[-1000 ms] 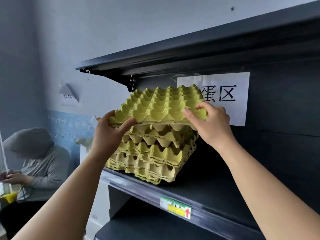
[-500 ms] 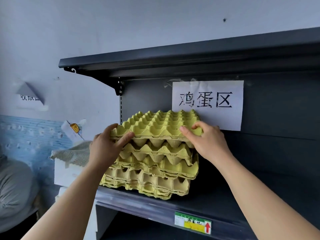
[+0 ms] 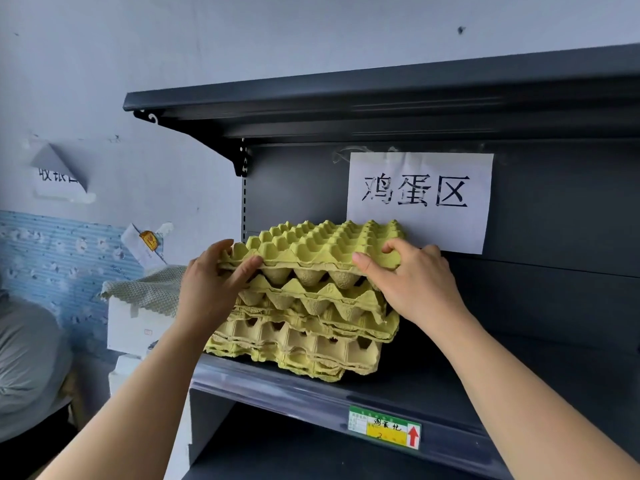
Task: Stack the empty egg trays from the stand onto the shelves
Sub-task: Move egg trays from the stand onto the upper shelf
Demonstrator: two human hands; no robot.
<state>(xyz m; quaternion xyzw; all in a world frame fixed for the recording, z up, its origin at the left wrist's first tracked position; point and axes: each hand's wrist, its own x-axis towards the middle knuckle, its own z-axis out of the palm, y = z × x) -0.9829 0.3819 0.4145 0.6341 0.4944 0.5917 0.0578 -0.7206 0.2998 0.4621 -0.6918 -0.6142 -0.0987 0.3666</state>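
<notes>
Yellow-green pulp top tray [image 3: 311, 245] sat on the stack of egg trays [image 3: 304, 327] on the dark shelf [image 3: 433, 386], under the paper sign [image 3: 420, 199]. Left hand [image 3: 211, 289] pinched its left edge and right hand [image 3: 412, 278] clamped the front-right corner, so both were gripping it.

Yellow-green egg trays [image 3: 304, 306] stacked on shelf [image 3: 433, 389]

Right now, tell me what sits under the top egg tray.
Under the top egg tray sits a stack of yellow trays on the dark shelf. The stack's back half is hidden.
</notes>
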